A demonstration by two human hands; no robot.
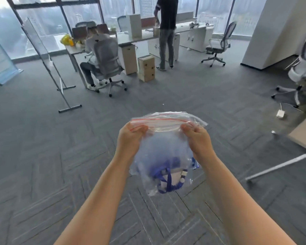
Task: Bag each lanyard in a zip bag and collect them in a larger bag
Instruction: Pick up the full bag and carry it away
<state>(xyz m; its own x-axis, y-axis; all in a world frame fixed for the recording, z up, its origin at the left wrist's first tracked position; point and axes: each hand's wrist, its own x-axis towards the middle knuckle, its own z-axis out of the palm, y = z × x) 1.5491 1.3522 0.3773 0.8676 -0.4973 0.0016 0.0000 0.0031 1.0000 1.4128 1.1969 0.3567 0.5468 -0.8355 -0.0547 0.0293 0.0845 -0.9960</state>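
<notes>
Grey herringbone carpet [42, 156] covers the floor. At twelve o'clock tall windows [42, 23] give hazy daylight behind a long white desk [143, 37], with a seated person [94, 43] in a mesh chair [107, 57] and a standing person [166, 23]. A board on a stand [37, 43] is at ten o'clock, a white pillar [276, 29] at two, a swivel chair [217, 45] at one.

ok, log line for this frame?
left hand: pinches zip edge | right hand: pinches zip edge | large zip bag: held up over floor | blue lanyards: inside, at bottom | seal: cannot tell

Bare forearms [99, 200]; left hand [130, 138], right hand [197, 138]
</notes>
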